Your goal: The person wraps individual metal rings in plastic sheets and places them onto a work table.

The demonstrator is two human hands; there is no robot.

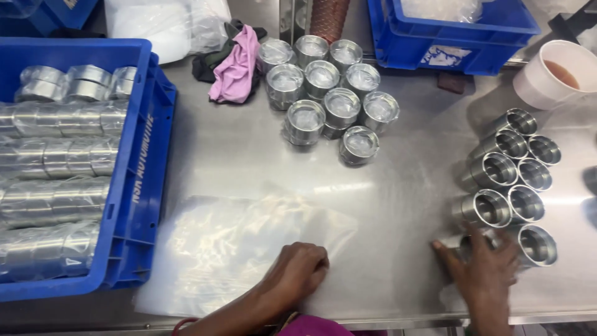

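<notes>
A: Left hand (pixel 298 269) lies flat on the clear plastic bag (pixel 239 249) at its near right edge, fingers curled and pressed together, pinning the film to the steel desk (pixel 398 186). Nothing pinched.

B: And the right hand (pixel 482 270)?

A: On the nearest bare metal cup (pixel 465 246) of the open-mouthed cluster (pixel 513 180). Fingers spread over it, thumb out to the left. Blurred, so I cannot tell whether it is actually gripped or only touched. The cluster runs away from those fingers toward the white cup of brown liquid (pixel 556 74).

B: Step in hand, as you judge it?

A: Looks like bagging: one hand holds the bag down, the other fetches a part. Pick-up stage, I'd say; the part is not in the bag.

B: What would the next move call for?

A: A firm hold on the cup, and the bag's mouth opened, which needs the left fingers to pinch one layer rather than press flat.

B: Elsewhere?

A: Beyond the left fingers, a group of wrapped cups (pixel 329 99) beside a pink cloth (pixel 236 65). Left of them, a blue crate (pixel 146 174) with rows of wrapped parts (pixel 56 155). Another blue crate (pixel 454 37) at the far edge.
</notes>
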